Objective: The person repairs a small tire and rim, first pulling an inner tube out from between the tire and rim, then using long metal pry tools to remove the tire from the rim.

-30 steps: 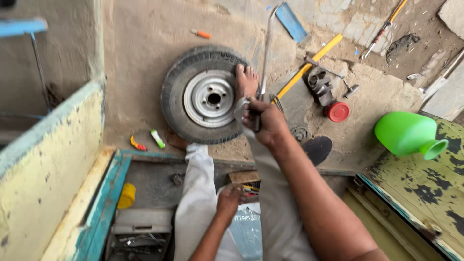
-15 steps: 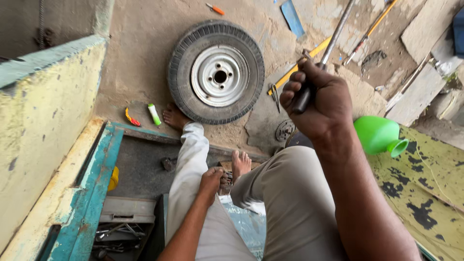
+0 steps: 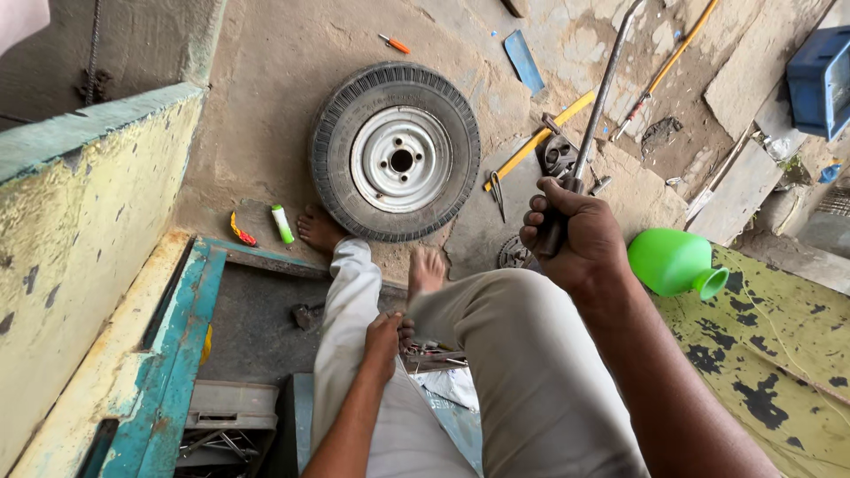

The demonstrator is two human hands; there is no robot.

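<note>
The right hand (image 3: 574, 232) is sitting in the middle right of the frame. Its fingers are curling tight around the bottom end of a long metal bar (image 3: 600, 104). The bar is sticking up and away toward the top of the frame, leaning a little to the right.

The left hand (image 3: 383, 342) is lower down, near the middle of the frame. It is resting on the person's leg, with the fingers bending over the pale trouser cloth. It is not holding a tool.

A tyre on a grey wheel (image 3: 396, 152) is lying flat on the dirt floor in the upper middle of the frame. Two bare feet are resting just below the tyre, and the left one is touching its edge.

A green plastic jug (image 3: 676, 263) is lying on its side just right of the right hand. A yellow stick (image 3: 536, 142) is lying on the floor between the tyre and the bar. A small orange screwdriver (image 3: 394, 42) is lying near the top, well apart from the tyre. A worn yellow and blue wall (image 3: 84, 257) is filling the left side of the frame.
</note>
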